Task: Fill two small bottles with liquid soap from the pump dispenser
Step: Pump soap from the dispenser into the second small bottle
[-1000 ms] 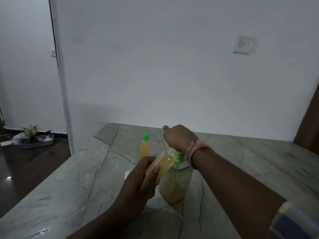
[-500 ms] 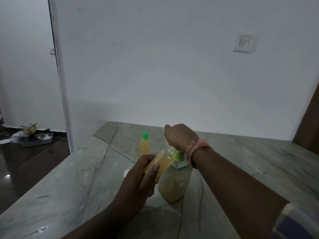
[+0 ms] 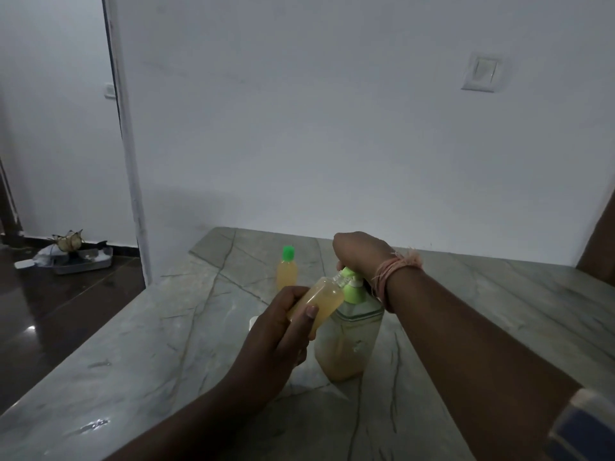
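Little has moved since the earlier frame: the right hand [image 3: 361, 254] still curls over the green pump head [image 3: 350, 283] of the soap dispenser [image 3: 349, 337], and the left hand [image 3: 283, 331] keeps gripping the open small bottle [image 3: 321, 299], tilted with its neck at the pump. The capped bottle [image 3: 287, 273] stands behind and left of the dispenser on the marble table [image 3: 149, 344].

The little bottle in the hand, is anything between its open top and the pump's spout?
Nothing visible does. The left hand tilts the open bottle right against the green pump head, which the right hand presses. The capped bottle stands apart behind.
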`<control>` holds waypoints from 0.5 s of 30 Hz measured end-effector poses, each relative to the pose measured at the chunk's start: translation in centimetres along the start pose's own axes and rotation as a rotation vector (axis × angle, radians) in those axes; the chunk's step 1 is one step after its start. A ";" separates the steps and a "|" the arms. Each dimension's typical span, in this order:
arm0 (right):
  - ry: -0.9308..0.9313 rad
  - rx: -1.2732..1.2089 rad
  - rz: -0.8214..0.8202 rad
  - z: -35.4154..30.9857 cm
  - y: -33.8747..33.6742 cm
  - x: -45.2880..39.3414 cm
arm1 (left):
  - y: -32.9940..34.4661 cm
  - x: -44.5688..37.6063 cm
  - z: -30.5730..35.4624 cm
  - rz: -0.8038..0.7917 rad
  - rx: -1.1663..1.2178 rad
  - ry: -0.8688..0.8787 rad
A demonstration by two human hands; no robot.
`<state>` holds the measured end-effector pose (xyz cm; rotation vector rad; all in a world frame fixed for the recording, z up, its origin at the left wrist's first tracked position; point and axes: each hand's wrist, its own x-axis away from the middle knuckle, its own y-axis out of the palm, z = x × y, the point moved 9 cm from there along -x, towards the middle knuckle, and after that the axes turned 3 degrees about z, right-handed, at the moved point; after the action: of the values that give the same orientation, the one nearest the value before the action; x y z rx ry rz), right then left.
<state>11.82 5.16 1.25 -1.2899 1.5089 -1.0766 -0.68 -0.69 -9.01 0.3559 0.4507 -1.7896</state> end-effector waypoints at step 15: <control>-0.035 0.075 -0.025 -0.6 0.2 -0.3 | -0.1 0.0 -0.2 -0.002 0.032 -0.020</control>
<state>11.20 5.51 1.29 -1.2726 1.4174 -1.1108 -0.74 -0.54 -9.20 0.3600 0.4088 -1.8027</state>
